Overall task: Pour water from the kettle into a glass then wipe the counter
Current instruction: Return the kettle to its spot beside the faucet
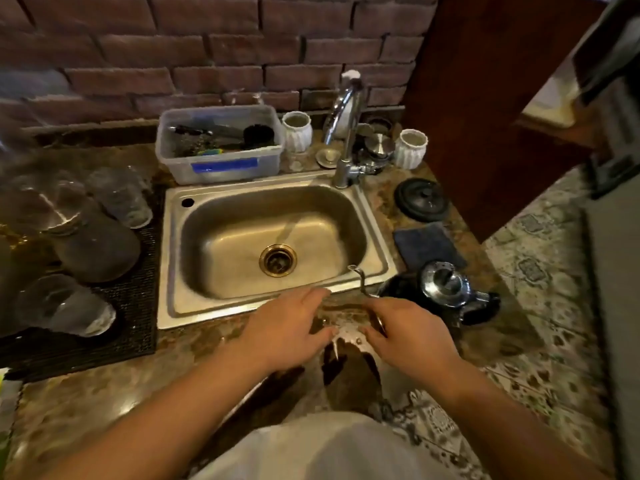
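Hands: left hand (287,332) and right hand (407,336) lie flat, fingers straight, released, on speckled brown stone counter (104,403).
Kettle: black gooseneck kettle with shiny metal lid (445,289) stands just beyond right hand.

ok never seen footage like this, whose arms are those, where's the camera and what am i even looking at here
There is no machine here: the arms belong to a person, and the single camera sits on their head, looking forward and down. Hence the warped wide view.

The left hand and right hand hover close together over the front edge of the stone counter, fingers relaxed. Something clear may sit between them, but it is too blurred to tell.

Behind them is a steel sink with its tap. A shiny kettle stands to its right, near a dark cloth. Upturned glasses rest on a black mat at left.
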